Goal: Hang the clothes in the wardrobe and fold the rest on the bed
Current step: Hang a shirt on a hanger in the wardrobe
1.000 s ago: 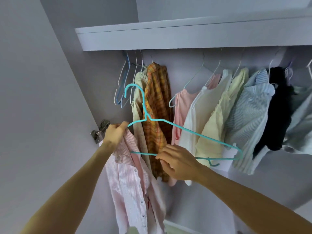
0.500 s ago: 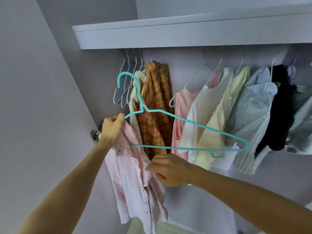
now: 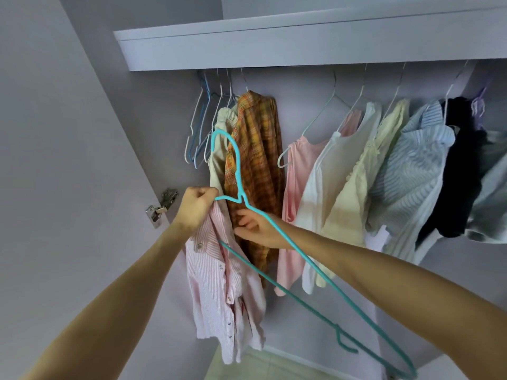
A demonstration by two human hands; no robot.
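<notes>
The hanger (image 3: 284, 237) is showing teal. The shirt (image 3: 219, 283) is showing fine pink-and-white stripes. Among the hung clothes, a plaid shirt (image 3: 258, 160) is showing orange and yellow, a top (image 3: 295, 187) pale pink, a blouse (image 3: 354, 193) cream, a striped shirt (image 3: 411, 171) light blue, and a garment (image 3: 461, 160) black.

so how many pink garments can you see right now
2: a pink striped shirt in the left hand, and a plain pink top hanging from the rail. More may be hidden.

Both arms are reaching up; the left hand (image 3: 196, 208) is gripping with curled fingers, the right hand (image 3: 256, 229) is spreading loosely.
</notes>
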